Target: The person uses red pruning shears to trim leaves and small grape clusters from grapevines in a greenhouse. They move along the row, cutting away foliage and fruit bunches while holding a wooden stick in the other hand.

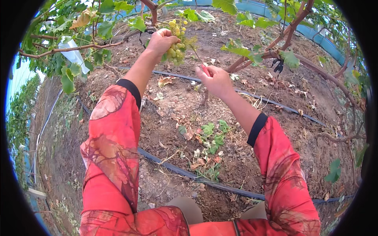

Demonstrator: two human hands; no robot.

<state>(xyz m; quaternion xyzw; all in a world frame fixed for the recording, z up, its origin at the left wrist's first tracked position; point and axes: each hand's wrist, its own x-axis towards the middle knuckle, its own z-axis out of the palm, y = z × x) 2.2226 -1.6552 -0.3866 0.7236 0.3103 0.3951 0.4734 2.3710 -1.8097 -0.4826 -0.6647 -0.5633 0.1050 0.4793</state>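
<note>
A bunch of pale green grapes (176, 53) hangs from the vine at the upper middle. My left hand (163, 42) is at the bunch's left side, its thumb and fingers closed on the upper part of it. To the right, my right hand (215, 79) grips a thin metal tool with a red handle (205, 70), perhaps narrow snips. The tool's slim tip points up and left towards small greenish stems (191, 41) at the bunch's right edge. Whether the tip touches them, I cannot tell.
Woody vine branches (320, 70) spread at the right, and a thin cane (73, 48) crosses the upper left beside a white paper or plastic sheet (72, 54). Black irrigation hoses (206, 181) cross the soil. Cut green leaves (215, 138) lie on the ground.
</note>
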